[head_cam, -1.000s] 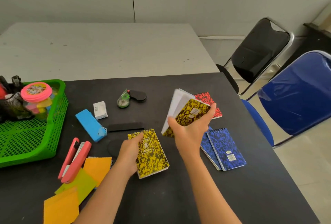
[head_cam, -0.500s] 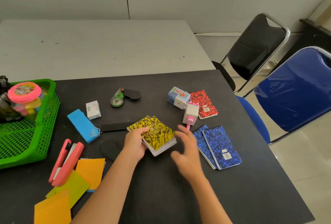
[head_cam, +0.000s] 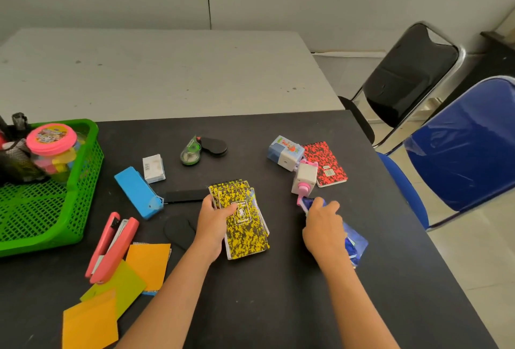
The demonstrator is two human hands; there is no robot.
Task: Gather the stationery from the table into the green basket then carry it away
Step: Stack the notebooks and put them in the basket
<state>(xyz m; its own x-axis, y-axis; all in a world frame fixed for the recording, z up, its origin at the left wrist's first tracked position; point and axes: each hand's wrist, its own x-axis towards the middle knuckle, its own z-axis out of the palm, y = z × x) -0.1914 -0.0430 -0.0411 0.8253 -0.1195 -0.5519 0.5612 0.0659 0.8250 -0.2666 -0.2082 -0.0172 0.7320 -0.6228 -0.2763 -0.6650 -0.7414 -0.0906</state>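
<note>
My left hand (head_cam: 213, 222) grips a stack of yellow-and-black notebooks (head_cam: 245, 226) lying on the black table (head_cam: 278, 307). My right hand (head_cam: 324, 227) is closed over the blue notebooks (head_cam: 355, 242), which look blurred and tilted. A red notebook (head_cam: 326, 163) lies beyond, with a blue-white sharpener (head_cam: 285, 152) and a pink-white sharpener (head_cam: 305, 178) beside it. The green basket (head_cam: 41, 209) stands at the left edge, holding a pink-lidded jar (head_cam: 53, 148).
On the table lie a blue case (head_cam: 138, 191), a white box (head_cam: 153, 167), a green correction tape (head_cam: 191, 150), a pink stapler (head_cam: 111, 245), and orange and yellow sticky notes (head_cam: 117, 293). A black chair (head_cam: 409, 75) and a blue chair (head_cam: 468, 148) stand at the right.
My right hand set its yellow notebook onto the one under my left hand, then moved right and closed on the blue notebooks. Two sharpeners, earlier hidden, came into view.
</note>
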